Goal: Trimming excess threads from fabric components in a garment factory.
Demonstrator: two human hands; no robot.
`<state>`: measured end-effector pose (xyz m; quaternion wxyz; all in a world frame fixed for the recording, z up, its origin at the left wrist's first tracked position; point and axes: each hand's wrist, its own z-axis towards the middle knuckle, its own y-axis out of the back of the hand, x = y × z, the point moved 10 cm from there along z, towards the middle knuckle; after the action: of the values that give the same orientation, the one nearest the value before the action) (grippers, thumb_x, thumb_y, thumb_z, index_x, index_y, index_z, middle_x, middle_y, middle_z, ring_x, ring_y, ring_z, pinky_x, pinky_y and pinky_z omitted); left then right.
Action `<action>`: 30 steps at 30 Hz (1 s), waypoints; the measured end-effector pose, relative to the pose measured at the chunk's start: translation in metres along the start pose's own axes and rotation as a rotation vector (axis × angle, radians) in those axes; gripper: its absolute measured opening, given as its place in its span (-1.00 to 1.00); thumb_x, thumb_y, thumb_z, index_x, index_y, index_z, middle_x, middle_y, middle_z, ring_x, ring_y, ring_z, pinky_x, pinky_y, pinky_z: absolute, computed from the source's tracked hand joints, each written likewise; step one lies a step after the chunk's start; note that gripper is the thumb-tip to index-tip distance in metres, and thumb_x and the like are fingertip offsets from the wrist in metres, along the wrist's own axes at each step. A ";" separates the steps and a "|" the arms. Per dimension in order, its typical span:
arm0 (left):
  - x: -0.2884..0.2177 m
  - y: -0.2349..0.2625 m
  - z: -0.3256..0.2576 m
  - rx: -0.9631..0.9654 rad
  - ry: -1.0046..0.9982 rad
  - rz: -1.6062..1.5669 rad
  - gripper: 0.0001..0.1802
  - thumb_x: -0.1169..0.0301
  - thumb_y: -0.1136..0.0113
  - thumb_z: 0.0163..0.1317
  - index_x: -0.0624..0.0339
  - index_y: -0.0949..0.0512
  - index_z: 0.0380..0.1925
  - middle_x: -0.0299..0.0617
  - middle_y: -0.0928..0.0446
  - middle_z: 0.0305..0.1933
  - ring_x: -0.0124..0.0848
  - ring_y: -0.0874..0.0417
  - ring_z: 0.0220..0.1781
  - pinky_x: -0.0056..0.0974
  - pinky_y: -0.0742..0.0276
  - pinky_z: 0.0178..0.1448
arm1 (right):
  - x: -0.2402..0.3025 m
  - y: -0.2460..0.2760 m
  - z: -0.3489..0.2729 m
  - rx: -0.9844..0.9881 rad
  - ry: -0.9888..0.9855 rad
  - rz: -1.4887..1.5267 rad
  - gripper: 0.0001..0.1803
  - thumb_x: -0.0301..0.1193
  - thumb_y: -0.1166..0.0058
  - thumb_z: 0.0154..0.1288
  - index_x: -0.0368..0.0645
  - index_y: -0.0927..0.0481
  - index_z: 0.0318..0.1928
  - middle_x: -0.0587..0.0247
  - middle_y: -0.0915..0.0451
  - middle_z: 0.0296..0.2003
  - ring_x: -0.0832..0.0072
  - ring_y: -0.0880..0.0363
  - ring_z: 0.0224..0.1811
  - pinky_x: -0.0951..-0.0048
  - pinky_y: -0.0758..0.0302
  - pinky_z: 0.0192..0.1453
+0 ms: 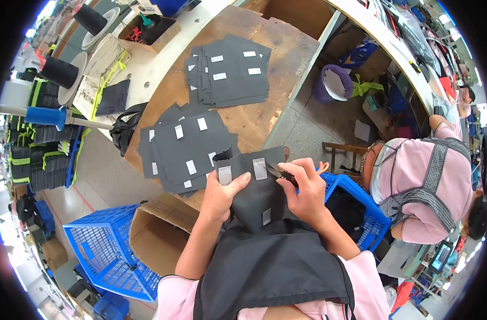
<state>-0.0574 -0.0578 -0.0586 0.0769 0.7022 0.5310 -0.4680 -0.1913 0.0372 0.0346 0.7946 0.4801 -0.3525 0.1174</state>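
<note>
A dark grey fabric piece (248, 197) with silvery-white patches hangs in front of my black apron, its upper edge partly folded. My left hand (222, 193) grips its left side, thumb lying beside one patch. In my right hand (304, 186) is a pair of small thread snips (278, 172), fingers closed round the dark handle. The tips of the snips point at the upper middle patch (259, 168), near its right edge. Whether the blades touch a thread cannot be made out.
Two stacks of similar grey pieces, a nearer stack (182, 144) and a farther stack (232, 69), lie on a wooden table (286, 48). A blue crate (110, 245) and cardboard box (161, 226) stand left; another blue crate (376, 218) right. A co-worker (424, 181) sits at right.
</note>
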 end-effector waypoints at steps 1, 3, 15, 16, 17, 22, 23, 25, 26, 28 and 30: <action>0.000 -0.002 0.000 0.011 0.000 0.015 -0.64 0.45 -0.32 0.03 0.35 -0.51 -0.15 -0.18 -0.57 -0.23 -0.43 -0.57 -0.23 -0.33 -0.51 -0.09 | 0.003 -0.001 0.002 -0.005 0.031 0.010 -0.62 -0.52 -0.24 -0.02 -0.10 -0.51 -0.12 0.19 -0.46 -0.34 0.29 -0.49 -0.47 0.39 -0.41 -0.44; 0.002 -0.003 0.000 0.014 0.003 0.020 -0.61 0.45 -0.32 0.04 0.35 -0.49 -0.12 -0.18 -0.56 -0.21 -0.44 -0.57 -0.22 -0.33 -0.50 -0.08 | 0.007 -0.001 0.005 -0.006 0.099 -0.008 -0.61 -0.53 -0.23 -0.03 -0.11 -0.51 -0.11 0.19 -0.46 -0.36 0.28 -0.50 -0.48 0.39 -0.42 -0.44; -0.004 -0.005 -0.007 -0.001 -0.031 0.054 -0.56 0.49 -0.26 0.09 0.35 -0.43 -0.01 -0.19 -0.54 -0.15 -0.47 -0.54 -0.16 -0.35 -0.48 -0.03 | 0.007 0.003 -0.002 -0.119 0.118 -0.007 -0.63 -0.54 -0.23 -0.04 -0.18 -0.53 -0.14 0.21 -0.47 -0.42 0.33 -0.49 -0.51 0.42 -0.42 -0.51; -0.004 -0.004 -0.007 -0.008 -0.035 0.053 -0.56 0.50 -0.26 0.09 0.34 -0.43 -0.01 -0.19 -0.54 -0.15 -0.47 -0.54 -0.16 -0.35 -0.48 -0.04 | 0.009 0.004 -0.003 -0.119 0.119 -0.006 -0.63 -0.54 -0.23 -0.04 -0.18 -0.53 -0.14 0.21 -0.47 -0.42 0.33 -0.49 -0.51 0.42 -0.42 -0.51; -0.004 -0.004 -0.007 -0.010 -0.036 0.052 -0.56 0.50 -0.26 0.09 0.34 -0.43 -0.01 -0.19 -0.54 -0.15 -0.47 -0.54 -0.16 -0.35 -0.48 -0.04 | 0.010 0.004 -0.002 -0.089 0.096 0.010 -0.65 -0.56 -0.24 -0.04 -0.20 -0.53 -0.16 0.17 -0.48 -0.42 0.31 -0.48 -0.50 0.43 -0.41 -0.48; -0.008 -0.005 -0.006 -0.014 -0.047 0.035 -0.60 0.50 -0.27 0.09 0.35 -0.45 -0.05 -0.20 -0.55 -0.19 -0.48 -0.56 -0.20 -0.36 -0.49 -0.06 | 0.011 -0.001 0.000 -0.048 0.071 0.027 -0.66 -0.58 -0.24 -0.04 -0.22 -0.53 -0.16 0.12 -0.49 -0.41 0.28 -0.47 -0.48 0.45 -0.40 -0.46; -0.008 -0.006 -0.005 -0.014 -0.046 0.036 -0.60 0.50 -0.27 0.09 0.35 -0.45 -0.05 -0.20 -0.55 -0.19 -0.48 -0.56 -0.20 -0.36 -0.49 -0.06 | 0.010 -0.001 0.000 -0.049 0.069 0.027 -0.66 -0.58 -0.24 -0.04 -0.22 -0.53 -0.16 0.12 -0.49 -0.41 0.28 -0.47 -0.48 0.45 -0.40 -0.46; -0.006 -0.005 -0.004 -0.021 -0.033 0.013 -0.62 0.49 -0.27 0.09 0.35 -0.46 -0.07 -0.20 -0.56 -0.21 -0.46 -0.57 -0.22 -0.36 -0.50 -0.06 | 0.012 -0.002 -0.001 -0.031 0.086 0.028 -0.65 -0.58 -0.24 -0.04 -0.21 -0.53 -0.16 0.12 -0.49 -0.41 0.28 -0.47 -0.47 0.45 -0.39 -0.46; -0.006 -0.005 -0.004 -0.022 -0.033 0.014 -0.62 0.49 -0.27 0.09 0.35 -0.46 -0.07 -0.20 -0.56 -0.21 -0.46 -0.57 -0.22 -0.36 -0.50 -0.06 | 0.012 -0.003 -0.002 -0.032 0.085 0.029 -0.65 -0.58 -0.24 -0.04 -0.21 -0.53 -0.16 0.12 -0.49 -0.41 0.28 -0.47 -0.47 0.45 -0.39 -0.46; -0.003 -0.005 -0.005 -0.027 -0.012 0.039 -0.60 0.49 -0.28 0.09 0.35 -0.45 -0.06 -0.18 -0.55 -0.19 -0.46 -0.56 -0.20 -0.35 -0.50 -0.06 | 0.013 -0.002 -0.003 -0.064 0.084 0.019 -0.65 -0.58 -0.24 -0.04 -0.21 -0.53 -0.16 0.13 -0.49 -0.42 0.29 -0.46 -0.48 0.44 -0.39 -0.46; 0.000 -0.006 -0.006 -0.023 -0.006 0.042 -0.59 0.48 -0.28 0.08 0.35 -0.44 -0.05 -0.18 -0.55 -0.18 -0.46 -0.56 -0.19 -0.35 -0.50 -0.06 | 0.012 -0.004 -0.001 -0.065 0.063 0.022 -0.66 -0.57 -0.24 -0.04 -0.21 -0.53 -0.16 0.14 -0.48 -0.42 0.29 -0.46 -0.48 0.44 -0.39 -0.45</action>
<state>-0.0591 -0.0517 -0.0531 0.0963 0.7108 0.5213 -0.4623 -0.1806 0.0343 0.0398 0.8191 0.4464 -0.3363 0.1297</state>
